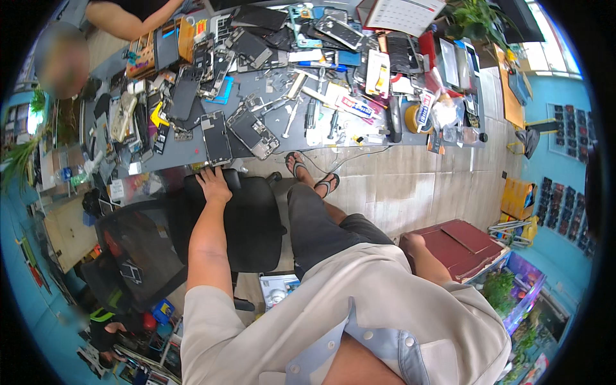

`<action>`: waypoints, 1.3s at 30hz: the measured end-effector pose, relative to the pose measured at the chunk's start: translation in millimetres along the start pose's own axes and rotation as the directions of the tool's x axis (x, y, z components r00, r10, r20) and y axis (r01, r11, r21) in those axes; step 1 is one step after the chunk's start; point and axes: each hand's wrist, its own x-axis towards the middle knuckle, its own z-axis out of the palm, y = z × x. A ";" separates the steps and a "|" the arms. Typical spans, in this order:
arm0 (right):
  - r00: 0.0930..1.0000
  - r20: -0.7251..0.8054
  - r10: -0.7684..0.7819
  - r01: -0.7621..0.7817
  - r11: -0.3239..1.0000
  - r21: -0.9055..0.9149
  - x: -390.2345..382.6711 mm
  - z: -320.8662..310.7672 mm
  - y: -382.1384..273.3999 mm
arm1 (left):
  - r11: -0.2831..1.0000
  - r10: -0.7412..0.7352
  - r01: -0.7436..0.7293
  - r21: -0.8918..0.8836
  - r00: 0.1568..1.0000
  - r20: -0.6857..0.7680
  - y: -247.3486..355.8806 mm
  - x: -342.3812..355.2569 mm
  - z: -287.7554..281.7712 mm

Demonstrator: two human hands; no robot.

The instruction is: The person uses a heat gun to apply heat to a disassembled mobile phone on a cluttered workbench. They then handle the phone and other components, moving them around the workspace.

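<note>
My left hand (214,185) rests on the far edge of a black office chair (247,224), its fingers spread and holding nothing I can see. The fingertips point at the bench edge, just short of an opened phone (217,138) lying there. Beside that phone is another opened phone (254,133) with its inner parts showing, tilted over the edge. My right arm (428,256) is bent at my side; its hand is hidden behind my body and shirt.
The grey workbench (282,122) is crowded with phones, loose parts, screwdrivers and a tape roll (416,119). A mesh-backed chair (144,250) stands at left, a dark red case (455,247) at right. Another person's arm (131,19) reaches over the far left. A cable (346,159) hangs below the bench.
</note>
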 end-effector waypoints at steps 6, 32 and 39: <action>0.998 -0.070 0.002 0.033 0.866 0.498 -53.1 7.3 31.1 | 0.991 -0.085 0.076 0.108 0.993 0.083 -1.7 5.2 -19.4; 0.909 -0.213 -0.359 0.416 0.820 0.394 -99.3 27.5 -75.1 | 0.803 -0.279 -0.051 -0.594 0.848 -0.450 41.4 -91.6 82.3; 0.937 -0.190 -0.291 0.331 0.577 0.747 -46.2 47.8 -71.9 | 0.669 0.251 -0.133 -0.732 0.966 0.054 120.9 -113.1 276.5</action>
